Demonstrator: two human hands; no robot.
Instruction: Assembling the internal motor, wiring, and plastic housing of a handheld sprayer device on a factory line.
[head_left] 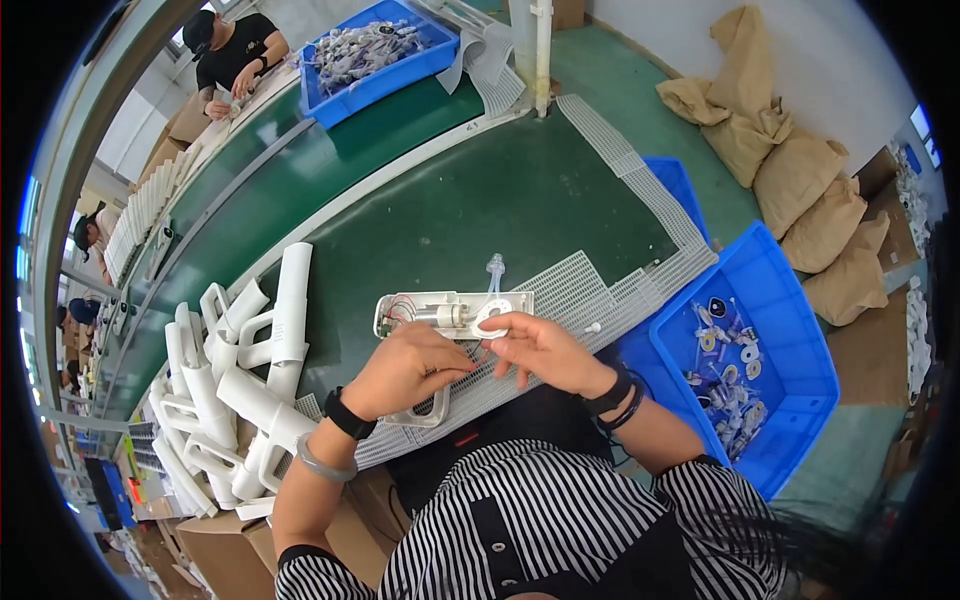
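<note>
A white plastic housing half (522, 300) lies open-side up in front of me, with its looped handle (430, 412) toward me. Inside it sit a silver motor (436, 314) and thin red and dark wires (400, 308). A round white part (492, 314) at its right end joins a clear tube with a translucent nozzle (496, 266), which sticks out past the far edge. My right hand (548, 354) has thumb and index finger closed at that round part's edge. Nearer me, my left hand (418, 366) is pinched beside the housing; what its fingers hold is hidden.
White handled housings (265, 350) are heaped on the left. A white grid mat (570, 285) lies on the green table (440, 215). At right, a blue bin (790, 370) holds small parts; another blue bin (335, 105) stands beyond. Sacks (800, 180) line the wall. Other people work at far left.
</note>
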